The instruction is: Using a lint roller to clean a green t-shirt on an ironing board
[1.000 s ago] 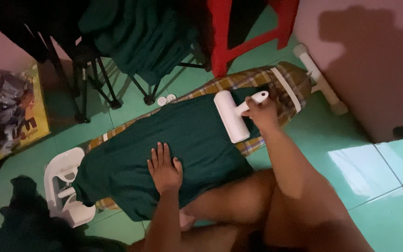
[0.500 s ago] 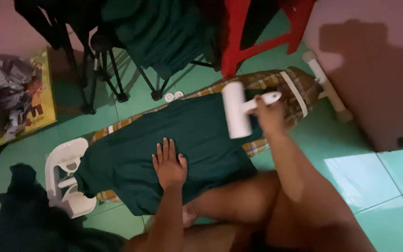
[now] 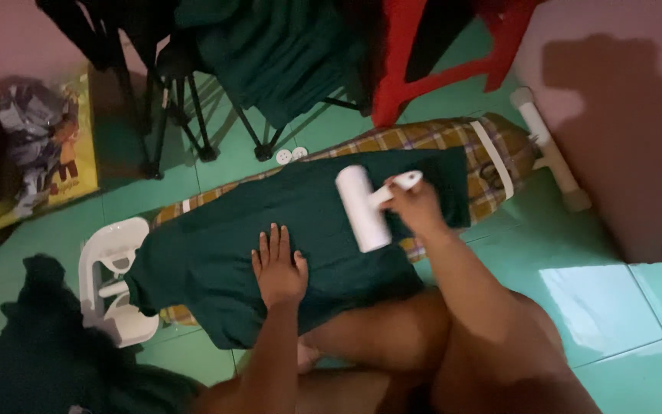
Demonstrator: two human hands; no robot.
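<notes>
Floor: green tiles (image 3: 614, 307), glossy, with a pale patch of reflected light to the right of the right forearm.
Board: low ironing board (image 3: 438, 142) with a plaid cover, lying on the floor under both hands and running from lower left to upper right; its white legs (image 3: 549, 149) stick out past the far end, beyond the right hand.
Garment: dark green shirt (image 3: 300, 222) spread flat over the board — it lies under both hands and hangs over the board's near edge.
Left hand: left hand (image 3: 277, 264) lies flat on the shirt, palm down, fingers together and pointing away from the body; it holds nothing.
Right hand: right hand (image 3: 415, 205) is closed around the white handle of a lint roller (image 3: 363, 207), up and to the right of the left hand.
Roller: the white cylinder rests on the shirt, just beside the right hand on its left, between the two hands.
Left of the left hand: white plastic stand (image 3: 113, 280) at the board's lower-left end; a dark heap of cloth (image 3: 32, 337) lies on the floor below it.
Beyond the hands: black folding chair (image 3: 185, 100) with dark green clothes (image 3: 270, 54) draped on it, and a red plastic chair (image 3: 423, 69) to its right.
Far left: yellow bag (image 3: 40, 146) with a printed picture, against the wall.
Right: pale wall (image 3: 622, 100) — a shadow falls on it.
</notes>
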